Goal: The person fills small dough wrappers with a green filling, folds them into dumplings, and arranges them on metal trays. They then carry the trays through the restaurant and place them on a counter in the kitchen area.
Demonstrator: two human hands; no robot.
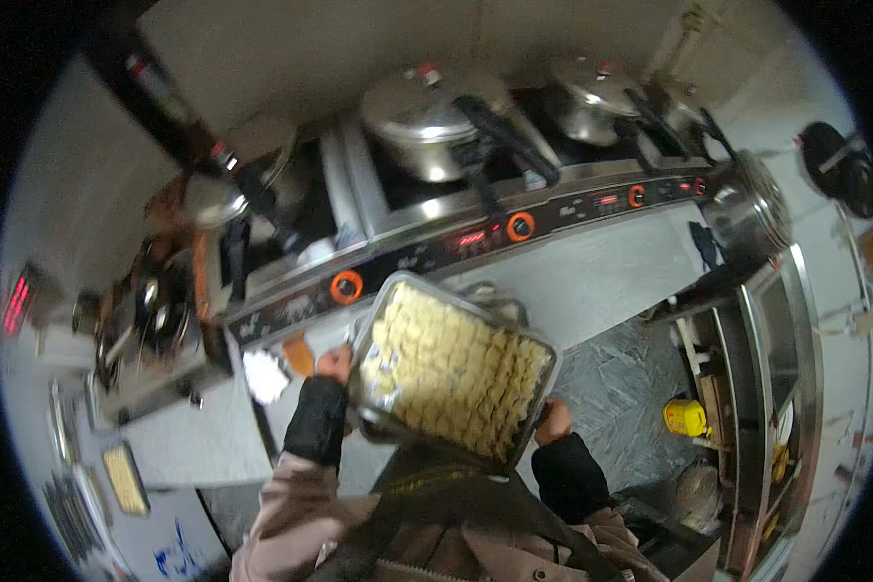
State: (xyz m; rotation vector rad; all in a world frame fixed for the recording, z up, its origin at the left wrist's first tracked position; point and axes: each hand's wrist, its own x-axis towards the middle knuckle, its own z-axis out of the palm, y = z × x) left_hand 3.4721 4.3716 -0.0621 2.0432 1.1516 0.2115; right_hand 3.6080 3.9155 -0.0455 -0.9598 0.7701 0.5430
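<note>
A rectangular metal tray (pixel 555 367) filled with rows of pale, yellowish lumps of food, perhaps dumplings, is in front of my body. My left hand (pixel 335 363) grips its left edge, and my right hand (pixel 553 421) holds its right edge. The tray is tilted in the view. Close by my left hand, a brown-orange piece (pixel 299 356) and a crumpled white, shiny thing (pixel 265 376) lie on the counter. Part of a metal vessel (pixel 497 302) shows behind the tray's far edge.
Pressure cookers (pixel 422 131) (pixel 594 102) stand on a cooktop with orange-ringed knobs (pixel 346 287). A large steel pot (pixel 749 204) is at the right. A smaller filled tray (pixel 125 479) lies lower left. A yellow container (pixel 685 417) stands low by the right shelving.
</note>
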